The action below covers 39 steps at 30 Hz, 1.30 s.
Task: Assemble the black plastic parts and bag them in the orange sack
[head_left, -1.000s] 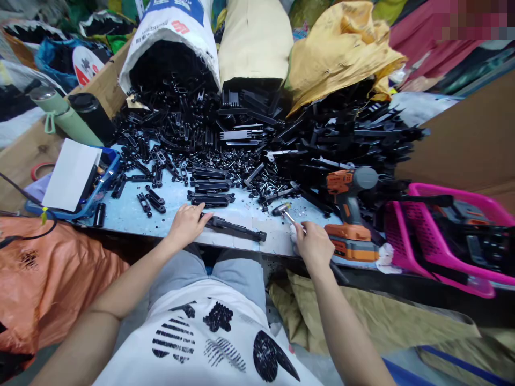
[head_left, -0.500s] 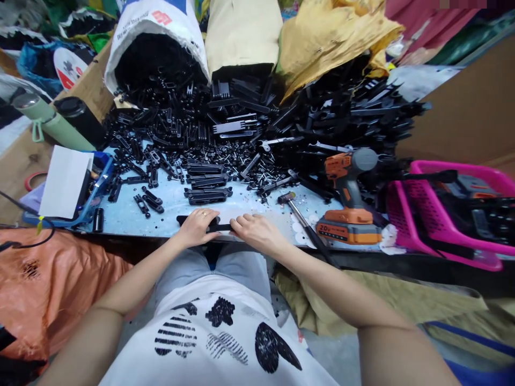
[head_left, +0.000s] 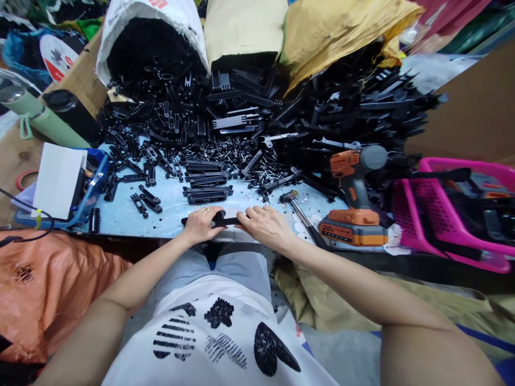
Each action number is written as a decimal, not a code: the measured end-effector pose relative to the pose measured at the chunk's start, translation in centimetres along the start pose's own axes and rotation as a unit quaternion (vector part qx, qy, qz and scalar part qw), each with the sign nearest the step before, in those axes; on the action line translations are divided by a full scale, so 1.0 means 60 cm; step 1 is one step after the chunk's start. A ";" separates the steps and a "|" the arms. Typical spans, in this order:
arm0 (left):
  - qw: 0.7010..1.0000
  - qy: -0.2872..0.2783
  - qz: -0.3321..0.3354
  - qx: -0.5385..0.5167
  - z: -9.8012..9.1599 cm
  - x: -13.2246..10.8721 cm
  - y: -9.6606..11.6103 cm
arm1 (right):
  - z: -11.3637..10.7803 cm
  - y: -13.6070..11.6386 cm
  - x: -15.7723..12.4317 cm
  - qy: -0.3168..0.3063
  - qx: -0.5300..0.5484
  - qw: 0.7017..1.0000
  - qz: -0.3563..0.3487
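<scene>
Both my hands rest on a long black plastic bar (head_left: 227, 220) that lies at the near edge of the light blue table (head_left: 173, 206). My left hand (head_left: 202, 225) is curled over the bar's left end. My right hand (head_left: 266, 227) covers its right end with the fingers pressed down on it. Just beyond lie a few similar stacked black bars (head_left: 207, 185). A small hammer (head_left: 302, 214) lies on the table right of my right hand, not held.
A big heap of black plastic parts (head_left: 249, 118) spills from sacks (head_left: 148, 21) at the back. An orange cordless drill (head_left: 354, 187) stands at the right, beside a pink basket (head_left: 446, 214). A blue tray with white card (head_left: 60, 182) and bottles (head_left: 44, 115) sit left.
My right hand let go of the hammer, left it on the table and came over to the black bar. The bar has been pulled a little nearer to the table edge.
</scene>
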<state>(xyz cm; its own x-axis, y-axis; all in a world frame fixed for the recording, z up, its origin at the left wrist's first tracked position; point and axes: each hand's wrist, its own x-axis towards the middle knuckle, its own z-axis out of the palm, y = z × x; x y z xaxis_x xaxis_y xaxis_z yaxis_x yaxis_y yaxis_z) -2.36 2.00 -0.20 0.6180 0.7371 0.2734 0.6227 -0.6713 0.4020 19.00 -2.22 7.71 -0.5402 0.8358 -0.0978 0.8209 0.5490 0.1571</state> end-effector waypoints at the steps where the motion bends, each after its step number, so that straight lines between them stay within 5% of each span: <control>1: 1.000 0.001 0.008 -0.006 0.001 -0.001 -0.001 | 0.001 0.008 0.000 -0.002 0.001 1.000 -0.025; 8: 1.000 0.012 0.016 0.009 0.012 0.002 -0.001 | 0.010 0.048 0.011 0.014 -0.015 0.996 -0.086; 15: 0.995 -0.091 0.035 0.037 0.004 0.018 0.023 | 0.086 0.047 -0.013 0.042 0.032 0.998 -0.045; 19: 0.989 -0.126 0.068 0.047 0.011 0.093 0.057 | 0.142 0.063 -0.053 0.080 0.091 0.993 0.008; 22: 0.985 -0.145 0.040 0.088 0.044 0.180 0.072 | 0.161 0.078 -0.071 0.106 0.127 0.981 0.098; 27: 0.981 -0.150 0.009 0.122 0.089 0.268 0.081 | 0.163 0.093 -0.030 0.111 0.132 0.944 0.281; 31: 0.988 -0.101 0.007 0.118 0.044 0.226 0.061 | 0.163 0.104 0.013 0.051 0.148 0.933 0.323; 35: 0.995 0.005 -0.061 0.084 -0.041 0.104 0.000 | 0.158 0.108 0.006 0.085 0.221 0.923 0.305; 39: 0.990 -0.034 -0.130 0.050 -0.085 -0.004 -0.044 | 0.121 0.089 -0.012 0.108 0.354 0.909 0.189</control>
<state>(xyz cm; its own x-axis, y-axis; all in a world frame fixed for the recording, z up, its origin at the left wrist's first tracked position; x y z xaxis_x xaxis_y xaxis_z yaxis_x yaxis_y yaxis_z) -6.58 4.01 3.17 0.4588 0.8815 0.1119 0.8070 -0.4661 0.3627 25.11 0.14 1.49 -0.1546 0.9872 0.0392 0.8278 0.1511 -0.5403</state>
